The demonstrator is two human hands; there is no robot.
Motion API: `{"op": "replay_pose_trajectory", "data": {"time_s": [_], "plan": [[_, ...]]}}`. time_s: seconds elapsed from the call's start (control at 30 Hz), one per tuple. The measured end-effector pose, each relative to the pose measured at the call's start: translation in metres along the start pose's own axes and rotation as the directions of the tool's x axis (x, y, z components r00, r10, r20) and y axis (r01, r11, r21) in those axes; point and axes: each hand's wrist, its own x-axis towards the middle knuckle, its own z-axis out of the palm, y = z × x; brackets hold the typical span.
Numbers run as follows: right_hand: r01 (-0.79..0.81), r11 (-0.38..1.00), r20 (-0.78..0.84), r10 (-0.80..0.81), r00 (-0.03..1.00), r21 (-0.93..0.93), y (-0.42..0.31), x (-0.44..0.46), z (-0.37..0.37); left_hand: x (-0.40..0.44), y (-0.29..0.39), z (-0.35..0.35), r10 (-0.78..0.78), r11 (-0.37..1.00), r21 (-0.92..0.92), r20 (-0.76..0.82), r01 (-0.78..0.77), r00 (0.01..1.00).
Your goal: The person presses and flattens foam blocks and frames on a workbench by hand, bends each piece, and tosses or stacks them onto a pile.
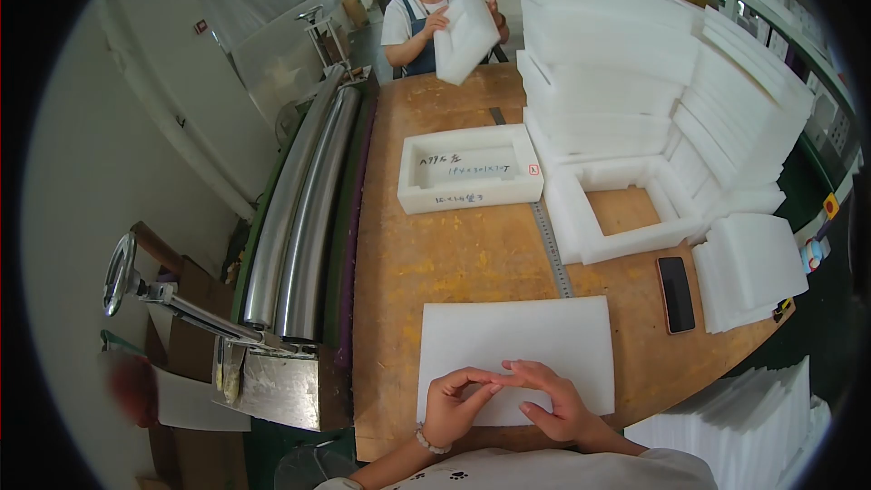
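A white foam sheet (517, 336) lies flat on the wooden table, at its near edge. Over its lower part, my two hands meet. My left hand (458, 404), a beaded bracelet at its wrist, has thumb and fingers closed in a pinch at the fingertips of my right hand. Fingers stretched and thumb apart, my right hand (553, 404) holds nothing that I can see. Farther up the table sits a white foam tray (472, 198) with handwriting on it. A metal ruler (551, 249) runs between tray and sheet.
Steel rollers (304, 218) with a handwheel (119, 274) stand along the left edge. Tall foam stacks (608, 63), a foam frame (635, 240), a phone (675, 295) and foam sheets (748, 268) occupy the right. Across the table, a masked person (426, 32) holds a foam piece (467, 36).
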Motion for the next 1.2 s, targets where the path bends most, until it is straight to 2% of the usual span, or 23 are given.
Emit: {"op": "replay_pose_trajectory", "data": {"time_s": [0.1, 0.33, 0.47, 0.6, 0.77, 1.2], "plan": [[-0.006, 1.000, 0.037, 0.004, 0.999, 0.031, 0.003, -0.003, 0.001, 0.000, 0.010, 0.005, 0.013, 0.999, -0.048, -0.067, -0.016, 0.998], [-0.021, 1.000, 0.058, 0.020, 0.998, 0.012, 0.007, -0.002, 0.002, -0.003, -0.001, 0.000, 0.039, 0.996, -0.073, -0.064, -0.044, 0.997], [-0.025, 1.000, 0.062, 0.025, 0.998, -0.005, 0.009, -0.002, 0.001, -0.003, -0.005, 0.001, 0.058, 0.996, -0.070, -0.074, -0.063, 0.996], [-0.034, 0.999, 0.065, 0.034, 0.997, -0.015, 0.011, -0.005, 0.001, 0.001, 0.001, 0.008, 0.072, 0.997, 0.012, -0.147, -0.071, 0.987], [-0.038, 0.999, 0.061, 0.039, 0.997, -0.017, 0.012, -0.006, 0.002, 0.003, 0.001, 0.004, 0.100, 0.987, 0.131, -0.031, -0.095, 0.995], [-0.049, 0.998, 0.064, 0.051, 0.997, -0.031, 0.012, -0.006, 0.001, 0.003, -0.005, 0.003, 0.099, 0.993, 0.071, -0.039, -0.097, 0.994]]}}
